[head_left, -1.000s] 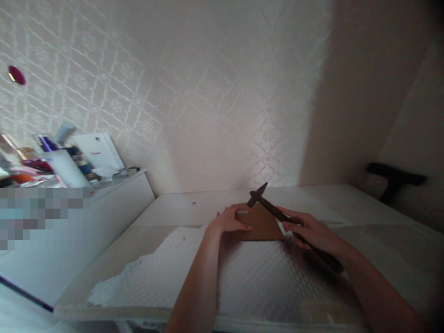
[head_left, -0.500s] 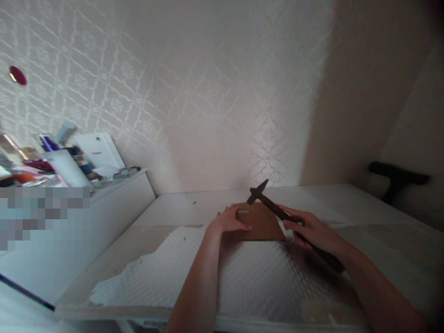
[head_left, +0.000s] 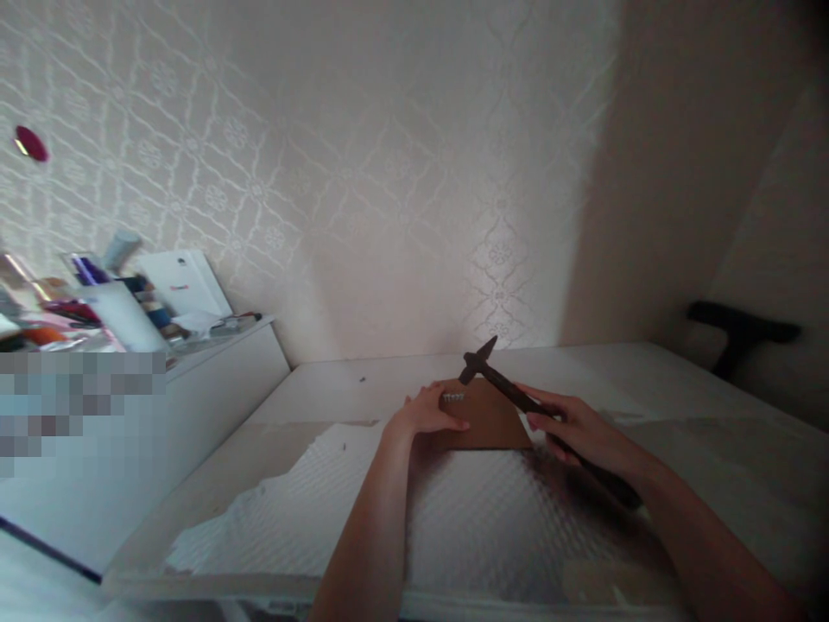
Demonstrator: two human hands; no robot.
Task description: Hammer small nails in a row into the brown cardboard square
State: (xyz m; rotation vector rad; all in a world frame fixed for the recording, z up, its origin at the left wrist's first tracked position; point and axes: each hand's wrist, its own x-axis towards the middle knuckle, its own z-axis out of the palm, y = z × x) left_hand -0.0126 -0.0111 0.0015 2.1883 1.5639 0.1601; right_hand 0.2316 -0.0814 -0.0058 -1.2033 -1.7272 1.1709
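Note:
My right hand is wrapped round the handle of a hammer. The hammer head is raised over the far edge of a flat brown board. At the board's left side my left hand grips it, thumb stretched across the face and fingers towards the far edge. A short row of small silvery pieces, perhaps nails, shows on the board beside those fingers; their exact kind is too small to tell. Under the board lies a quilted, shiny whitish sheet.
The pale table meets a patterned wall at the back. A white cabinet on the left carries bottles, a white box and other clutter. A dark T-shaped object stands at the right. One tiny dark bit lies on the table.
The hammer head has shifted very slightly to the left. Both hands and the board stay almost where they were.

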